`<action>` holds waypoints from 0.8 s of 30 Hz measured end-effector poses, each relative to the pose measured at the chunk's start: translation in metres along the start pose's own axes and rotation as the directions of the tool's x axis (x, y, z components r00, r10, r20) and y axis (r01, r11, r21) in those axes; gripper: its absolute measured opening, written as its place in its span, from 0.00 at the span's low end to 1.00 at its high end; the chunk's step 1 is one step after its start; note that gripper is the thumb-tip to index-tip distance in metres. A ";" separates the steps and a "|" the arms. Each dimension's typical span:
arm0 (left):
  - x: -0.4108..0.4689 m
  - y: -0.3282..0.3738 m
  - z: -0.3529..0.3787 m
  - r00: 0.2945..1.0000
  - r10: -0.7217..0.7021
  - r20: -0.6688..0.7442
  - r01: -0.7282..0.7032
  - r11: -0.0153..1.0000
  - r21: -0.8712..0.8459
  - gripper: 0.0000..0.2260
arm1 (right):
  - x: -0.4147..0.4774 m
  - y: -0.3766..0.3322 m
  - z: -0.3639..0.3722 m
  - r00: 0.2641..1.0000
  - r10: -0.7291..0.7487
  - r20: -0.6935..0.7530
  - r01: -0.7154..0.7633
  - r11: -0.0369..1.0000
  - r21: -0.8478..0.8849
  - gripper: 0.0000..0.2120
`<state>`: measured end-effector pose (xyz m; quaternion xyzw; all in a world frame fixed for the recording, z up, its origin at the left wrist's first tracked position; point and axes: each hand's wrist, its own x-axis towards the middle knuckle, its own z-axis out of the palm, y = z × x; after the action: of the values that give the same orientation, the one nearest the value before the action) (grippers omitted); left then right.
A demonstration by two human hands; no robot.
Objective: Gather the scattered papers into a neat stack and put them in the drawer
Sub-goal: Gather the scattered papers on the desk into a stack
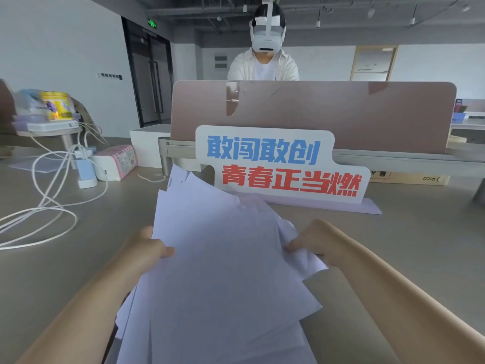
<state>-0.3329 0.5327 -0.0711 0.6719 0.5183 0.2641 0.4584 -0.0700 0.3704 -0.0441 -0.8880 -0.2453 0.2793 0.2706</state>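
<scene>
A loose sheaf of white papers (217, 258) fills the middle of the view, held above the grey desk (393, 232) by both hands; the sheets are not squared up — their corners fan out at different angles, most plainly at the far end and along the right edge. The left hand (149, 249) grips the left edge of the sheaf, its thumb lying on top of the uppermost sheet and the fingers hidden beneath, so it is pinching the paper; the right hand (312, 241) pinches the right edge in the same manner, with fingertips pressed on several crumpled, staggered corners. The right forearm wears a tan sleeve (393, 298); the left forearm is bare. The near end of the sheaf runs out of the bottom of the frame.

Just beyond the papers stands a white sign (280, 166) with blue and red Chinese lettering, set on a pale base; behind it rises a brownish-pink desk divider (341, 114). Across the divider another person (263, 64) in a white shirt wears a white headset. To the left on the desk lie looping white cables (47, 206), a light-blue and white charger (85, 172) and a pink-striped pack of tissues (118, 164); farther left, a small round table carries a yellow tin (56, 105) and flat boxes. A cardboard box (409, 178) sits to the right behind the sign. No drawer shows in this view.
</scene>
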 end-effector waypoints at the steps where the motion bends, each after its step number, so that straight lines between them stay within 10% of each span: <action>1: -0.002 0.000 0.000 1.000 0.002 0.002 -0.002 1.000 -0.001 0.15 | -0.001 0.000 0.000 1.000 -0.013 0.003 0.012 0.997 0.076 0.28; 7: -0.003 -0.001 0.000 1.000 0.020 0.011 -0.020 1.000 0.003 0.16 | -0.005 0.000 -0.003 0.990 -0.017 0.142 -0.090 0.693 0.715 0.21; 12: -0.004 0.000 0.001 1.000 0.025 0.001 -0.025 0.999 -0.046 0.16 | -0.015 0.010 0.005 0.986 0.022 -0.164 0.047 0.913 0.405 0.12; 14: -0.004 0.000 0.000 1.000 0.022 -0.002 -0.023 0.998 -0.066 0.16 | -0.023 0.015 -0.012 0.883 -0.108 -0.457 0.220 0.955 0.198 0.04; 17: -0.006 0.001 0.000 1.000 0.024 0.000 -0.024 0.994 -0.102 0.12 | -0.041 0.023 -0.048 0.699 -0.232 -0.676 0.366 0.929 0.060 0.20; 20: -0.014 0.009 0.006 0.996 0.049 0.077 -0.041 0.993 -0.111 0.10 | -0.066 0.024 -0.070 0.649 -0.305 -0.696 0.405 0.914 -0.023 0.23; 24: -0.025 0.014 0.015 0.981 0.093 0.173 -0.073 0.991 -0.116 0.10 | -0.081 0.032 -0.066 0.840 -0.384 -0.383 0.379 0.921 -0.093 0.07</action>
<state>-0.3222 0.5039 -0.0623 0.6878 0.4315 0.2498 0.5276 -0.0777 0.2769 0.0116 -0.8610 -0.3594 0.0339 0.3583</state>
